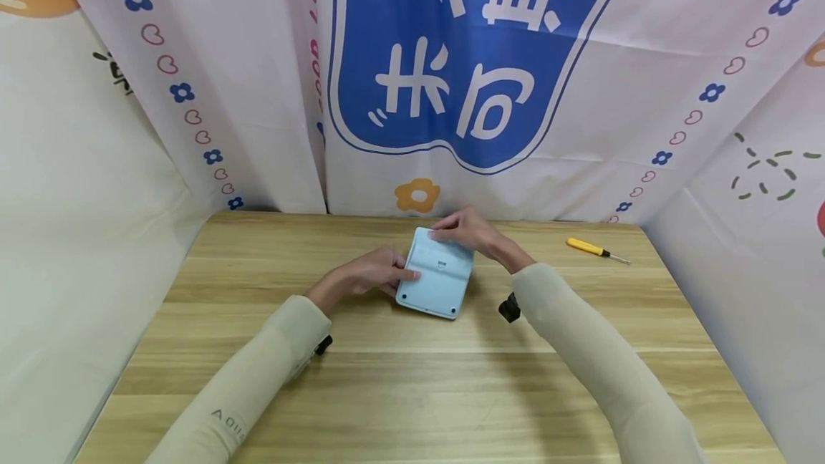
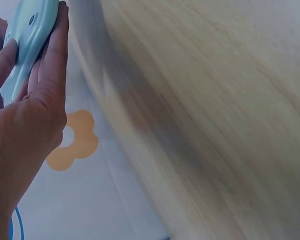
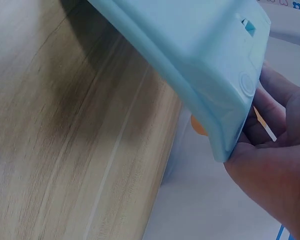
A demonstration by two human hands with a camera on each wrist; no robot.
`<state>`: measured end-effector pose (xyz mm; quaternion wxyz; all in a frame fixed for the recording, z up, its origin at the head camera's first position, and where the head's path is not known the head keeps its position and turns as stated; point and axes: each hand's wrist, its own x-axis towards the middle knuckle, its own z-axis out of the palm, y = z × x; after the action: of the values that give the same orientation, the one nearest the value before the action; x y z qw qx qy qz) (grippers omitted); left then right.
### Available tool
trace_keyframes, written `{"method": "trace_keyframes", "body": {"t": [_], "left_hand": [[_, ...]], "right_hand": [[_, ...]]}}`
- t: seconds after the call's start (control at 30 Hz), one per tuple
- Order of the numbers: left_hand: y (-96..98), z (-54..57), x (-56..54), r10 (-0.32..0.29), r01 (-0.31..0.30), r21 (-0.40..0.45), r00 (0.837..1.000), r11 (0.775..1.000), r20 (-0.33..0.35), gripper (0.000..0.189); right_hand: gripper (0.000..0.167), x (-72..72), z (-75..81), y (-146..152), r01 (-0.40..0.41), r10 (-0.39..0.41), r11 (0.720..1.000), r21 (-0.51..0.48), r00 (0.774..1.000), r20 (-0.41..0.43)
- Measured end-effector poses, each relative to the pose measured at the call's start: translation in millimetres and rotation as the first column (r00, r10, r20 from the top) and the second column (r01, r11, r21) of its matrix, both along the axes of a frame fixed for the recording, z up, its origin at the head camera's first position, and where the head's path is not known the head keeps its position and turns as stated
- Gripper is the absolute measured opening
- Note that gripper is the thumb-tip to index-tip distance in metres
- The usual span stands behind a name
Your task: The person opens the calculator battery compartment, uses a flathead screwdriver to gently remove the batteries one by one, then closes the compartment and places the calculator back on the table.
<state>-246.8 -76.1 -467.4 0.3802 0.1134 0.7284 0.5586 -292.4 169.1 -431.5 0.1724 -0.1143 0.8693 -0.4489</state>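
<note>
A light blue plastic device [image 1: 435, 281], shaped like a desk calculator, is held tilted above the wooden table with its back face showing in the head view. Two dark dots mark its lower corners, and a small dark mark lies near its middle. My left hand [image 1: 380, 271] grips the left edge, thumb on the back face and fingers underneath. At the top right, my right hand [image 1: 473, 233] pinches the far edge. The right wrist view shows the thick end of the device [image 3: 215, 55] with a small square opening. Its front face is hidden.
A screwdriver [image 1: 596, 249] with a yellow handle lies at the back right of the wooden table [image 1: 399, 392]. Behind the table hangs a printed white cloth [image 1: 277, 113], its lower part meeting the back edge. More cloth walls both sides.
</note>
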Motion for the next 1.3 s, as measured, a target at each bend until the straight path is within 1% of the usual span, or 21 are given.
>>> {"method": "trace_keyframes", "body": {"t": [0.2,0.33,0.5,0.6,0.77,0.97,1.13,1.3], "left_hand": [[-2.3,1.3,0.9,-0.045,0.046,-0.028,0.999,0.999,0.018,0.025],[-3.1,1.2,1.4,-0.071,0.072,-0.030,0.997,0.997,0.038,0.024],[-4.1,0.9,1.6,-0.087,0.090,-0.042,0.994,0.995,0.072,0.023],[-5.1,0.3,1.6,-0.093,0.098,-0.061,0.993,0.993,0.076,0.022],[-6.2,0.0,2.7,-0.084,0.091,-0.090,0.993,0.992,0.079,0.021],[-6.5,3.2,5.6,-0.074,0.080,-0.135,0.996,0.988,0.050,0.020],[-6.9,3.5,5.7,-0.072,0.075,-0.171,0.997,0.982,0.028,0.021],[-6.6,3.5,6.8,-0.072,0.070,-0.202,0.997,0.977,-0.001,0.022]], "right_hand": [[0.029,0.0,-2.2,-4.7,-0.049,0.049,0.999,0.023,0.999,-0.003],[0.029,-0.7,-4.5,-7.8,-0.081,0.082,0.995,0.052,0.996,-0.027],[0.027,-0.3,-6.5,-11.0,-0.147,0.152,0.986,0.079,0.987,-0.054],[0.027,0.1,-8.5,-12.4,-0.176,0.182,0.980,0.095,0.981,-0.061],[0.026,1.4,-11.7,-15.9,-0.184,0.195,0.975,0.121,0.977,-0.088],[0.024,2.5,-16.1,-20.5,-0.171,0.191,0.973,0.153,0.974,-0.125],[0.022,3.0,-22.0,-22.1,-0.162,0.180,0.978,0.132,0.974,-0.140],[0.021,4.2,-27.7,-21.4,-0.139,0.150,0.986,0.095,0.981,-0.126]]}}
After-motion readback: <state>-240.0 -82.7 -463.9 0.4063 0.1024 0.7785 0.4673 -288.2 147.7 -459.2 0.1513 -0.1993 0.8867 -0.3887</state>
